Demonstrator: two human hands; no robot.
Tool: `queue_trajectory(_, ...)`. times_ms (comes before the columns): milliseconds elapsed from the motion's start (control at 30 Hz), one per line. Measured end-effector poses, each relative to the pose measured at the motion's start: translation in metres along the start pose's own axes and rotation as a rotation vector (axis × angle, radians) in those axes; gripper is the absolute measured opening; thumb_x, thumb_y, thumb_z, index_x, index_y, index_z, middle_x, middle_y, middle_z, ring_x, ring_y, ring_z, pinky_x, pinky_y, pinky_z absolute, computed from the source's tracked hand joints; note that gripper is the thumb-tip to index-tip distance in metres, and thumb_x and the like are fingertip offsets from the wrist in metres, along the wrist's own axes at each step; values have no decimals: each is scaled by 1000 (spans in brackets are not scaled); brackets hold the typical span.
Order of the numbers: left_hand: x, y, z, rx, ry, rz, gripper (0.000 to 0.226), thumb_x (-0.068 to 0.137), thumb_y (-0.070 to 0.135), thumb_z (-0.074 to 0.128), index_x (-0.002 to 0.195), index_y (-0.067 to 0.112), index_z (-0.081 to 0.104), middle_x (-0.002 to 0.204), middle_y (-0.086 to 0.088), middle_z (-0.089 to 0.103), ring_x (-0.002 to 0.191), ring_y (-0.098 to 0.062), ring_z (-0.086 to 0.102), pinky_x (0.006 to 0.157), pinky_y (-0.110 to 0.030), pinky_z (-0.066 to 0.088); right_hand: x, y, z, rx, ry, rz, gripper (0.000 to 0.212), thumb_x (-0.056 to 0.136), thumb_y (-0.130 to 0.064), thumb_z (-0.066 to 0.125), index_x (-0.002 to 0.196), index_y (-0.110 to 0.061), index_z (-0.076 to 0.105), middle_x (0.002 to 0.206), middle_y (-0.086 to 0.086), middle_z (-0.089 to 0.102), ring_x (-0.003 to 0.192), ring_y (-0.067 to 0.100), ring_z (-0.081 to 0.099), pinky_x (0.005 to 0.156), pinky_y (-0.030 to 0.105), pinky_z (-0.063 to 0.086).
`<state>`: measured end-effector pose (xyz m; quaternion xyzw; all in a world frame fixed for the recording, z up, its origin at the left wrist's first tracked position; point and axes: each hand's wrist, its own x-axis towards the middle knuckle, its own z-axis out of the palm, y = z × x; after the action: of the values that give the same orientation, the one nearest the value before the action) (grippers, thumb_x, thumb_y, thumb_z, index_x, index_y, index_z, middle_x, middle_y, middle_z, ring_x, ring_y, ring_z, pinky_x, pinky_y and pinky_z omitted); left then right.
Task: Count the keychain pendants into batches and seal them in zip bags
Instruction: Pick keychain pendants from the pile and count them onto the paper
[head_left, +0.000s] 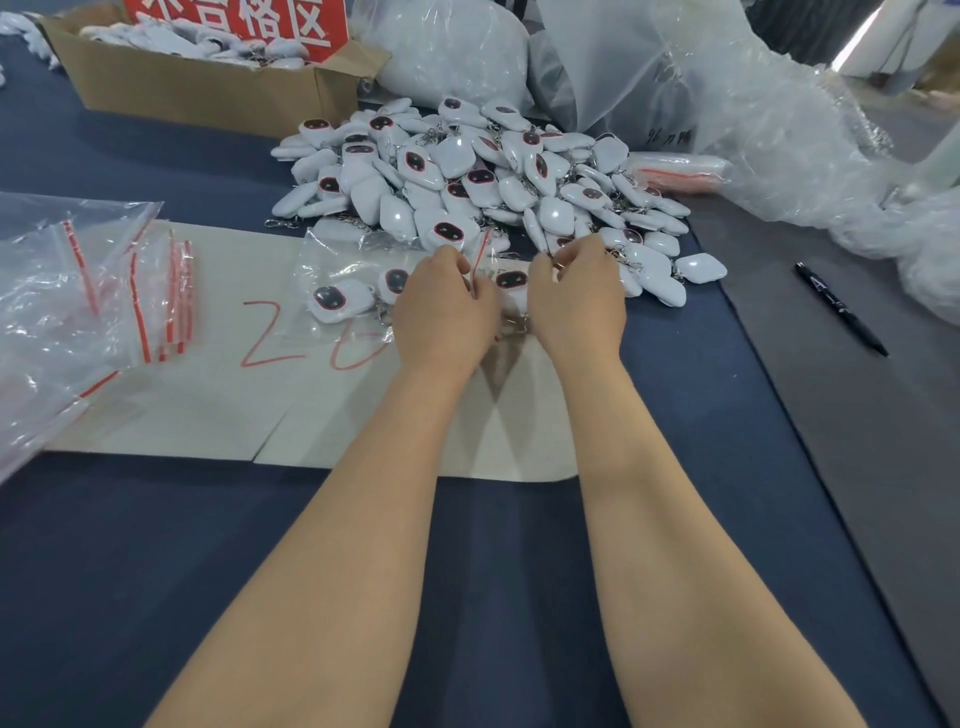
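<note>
A big heap of white keychain pendants (483, 176) with dark red-rimmed faces lies on the table beyond my hands. A clear zip bag (343, 280) with a red seal strip lies on a grey card (208, 395), holding a few pendants. My left hand (441, 312) pinches the bag's red-striped mouth. My right hand (576, 301) reaches into the near edge of the heap, its fingers curled round a pendant's metal clasp. What lies under my palms is hidden.
A stack of empty zip bags (104, 291) lies at the left. A cardboard box (197, 88) with more pendants and a red sign stands at the back left. Crumpled plastic wrap (779, 130) fills the back right. A black pen (841, 314) lies on the right.
</note>
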<state>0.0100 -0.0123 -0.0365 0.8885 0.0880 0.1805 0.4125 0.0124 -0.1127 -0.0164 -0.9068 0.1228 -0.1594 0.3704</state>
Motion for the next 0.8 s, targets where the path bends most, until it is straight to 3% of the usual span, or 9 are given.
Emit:
queue_trajectory(100,-1,2,0,2,26,0,28,95,36,45,99,12,59,96,-4,64,84,-22,53,71,-31,37,-4,0,9,-289,-139,-28,51,94,-50,46,125,-11,54,133,13,48,124,33,42,100,42,34)
queue_trajectory(200,-2,4,-1,-23,61,20,27,98,30,39,91,11,56,91,-7,62,84,-25,55,68,-31,35,-4,0,14,-365,-174,-80,49,93,-45,50,129,-11,50,135,14,48,127,35,40,101,42,32)
queue_trajectory(267,-4,7,-2,-43,88,100,21,96,23,42,95,10,60,97,-7,62,90,-24,56,72,-31,38,-1,1,15,-216,-153,-72,43,93,-38,54,125,-10,48,130,12,53,122,33,46,98,41,35)
queue_trajectory(367,-10,14,1,-47,64,272,22,93,16,46,102,8,64,107,-9,61,99,-24,55,82,-31,39,4,4,11,180,-34,13,28,90,-27,61,111,-10,53,107,4,60,97,23,55,83,31,42)
queue_trajectory(467,-13,13,7,-15,-72,311,24,94,15,44,109,6,62,114,-10,59,106,-25,54,86,-35,43,9,9,4,551,141,121,12,90,-23,62,91,-13,54,81,-4,53,73,10,50,63,19,38)
queue_trajectory(533,-13,9,13,121,-185,301,30,95,17,43,121,9,57,125,-8,55,116,-27,49,92,-36,41,9,10,3,733,197,163,8,91,-18,61,90,-15,53,79,-8,53,60,-6,50,62,12,39)
queue_trajectory(600,-13,8,14,154,-212,304,36,95,18,42,130,12,52,131,-8,52,120,-28,47,94,-36,38,9,9,3,789,210,185,8,92,-17,59,96,-14,53,85,-6,56,61,-9,51,66,13,41)
queue_trajectory(667,-14,11,11,88,-153,313,39,95,16,42,132,11,50,131,-9,53,118,-28,48,95,-37,39,9,9,6,801,200,207,10,92,-17,56,100,-13,52,95,1,63,76,6,58,74,23,45)
queue_trajectory(800,-10,13,5,179,94,286,33,93,18,42,122,14,56,125,-4,56,116,-26,49,105,-42,29,12,10,9,779,176,236,11,91,-19,53,100,-15,50,92,-2,65,78,16,57,64,21,42)
